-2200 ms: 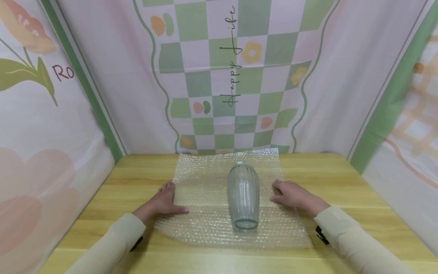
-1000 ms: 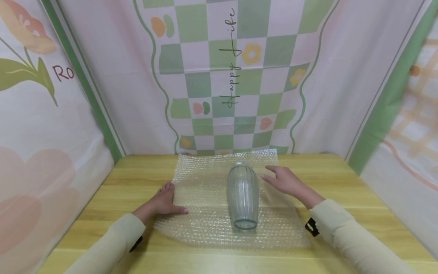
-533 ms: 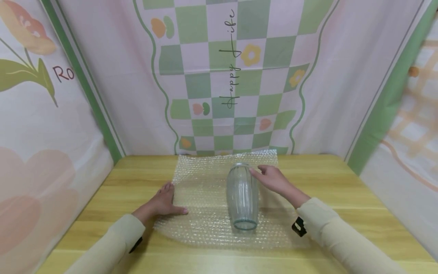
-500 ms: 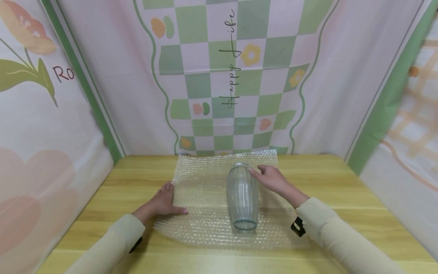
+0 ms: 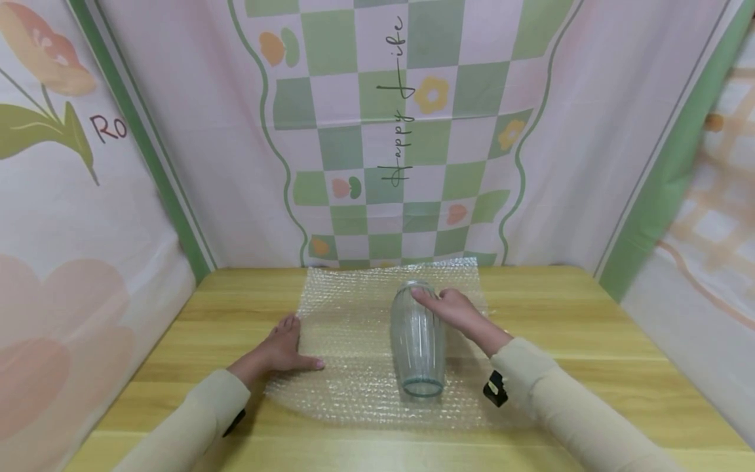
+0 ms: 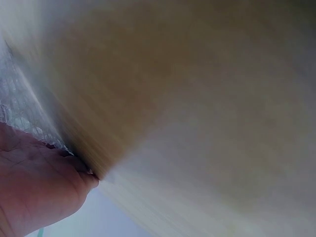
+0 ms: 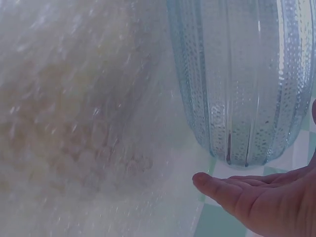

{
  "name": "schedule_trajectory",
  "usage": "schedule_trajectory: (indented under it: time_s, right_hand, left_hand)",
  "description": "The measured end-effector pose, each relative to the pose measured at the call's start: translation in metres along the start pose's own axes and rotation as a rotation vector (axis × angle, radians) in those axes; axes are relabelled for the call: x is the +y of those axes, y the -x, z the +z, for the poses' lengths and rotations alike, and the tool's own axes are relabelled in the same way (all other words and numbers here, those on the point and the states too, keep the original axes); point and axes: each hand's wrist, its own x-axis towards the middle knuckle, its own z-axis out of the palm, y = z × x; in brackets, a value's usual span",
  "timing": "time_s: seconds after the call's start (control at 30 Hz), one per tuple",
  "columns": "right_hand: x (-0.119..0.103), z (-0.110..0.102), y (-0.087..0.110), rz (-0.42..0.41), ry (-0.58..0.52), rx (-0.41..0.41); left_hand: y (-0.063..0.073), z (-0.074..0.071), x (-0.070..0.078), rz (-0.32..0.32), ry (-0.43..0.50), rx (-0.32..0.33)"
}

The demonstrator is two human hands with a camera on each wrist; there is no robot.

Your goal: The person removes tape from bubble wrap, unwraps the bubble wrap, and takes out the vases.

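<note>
A clear ribbed glass vase [image 5: 415, 341] lies on its side on a sheet of bubble wrap [image 5: 354, 341], its long axis running away from the person. At its far end is my right hand [image 5: 463, 311], thumb over the glass near the neck. In the right wrist view, the fingers [image 7: 222, 190] are stretched out beside the end of the vase [image 7: 242, 79]; firm contact cannot be made out. My left hand [image 5: 283, 347] rests on the left edge of the wrap with thumb spread. Its palm side [image 6: 39, 182] shows beside the wrap in the left wrist view.
The wooden table [image 5: 590, 393] extends on both sides of the wrap. Behind it hangs a green-and-white checked cloth [image 5: 389, 131], and printed cloths enclose the left and right sides. The far edge of the wrap reaches the back cloth.
My right hand has left the wrap's right edge and moved left to the vase's far end, its thumb now over the glass. Left hand and vase have stayed in place.
</note>
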Motion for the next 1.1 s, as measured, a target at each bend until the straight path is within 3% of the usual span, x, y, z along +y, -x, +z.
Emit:
schedule_trajectory:
  time_s: [0.67,1.1]
  right_hand:
    - [-0.001,0.009,-0.011,0.096,-0.144,-0.066]
    - [-0.001,0.007,-0.016,0.153,-0.400,-0.181]
  left_hand:
    - [0.000,-0.002,0.000,0.003,-0.002,-0.003]
    - [0.000,-0.001,0.000,0.006,-0.011,-0.002]
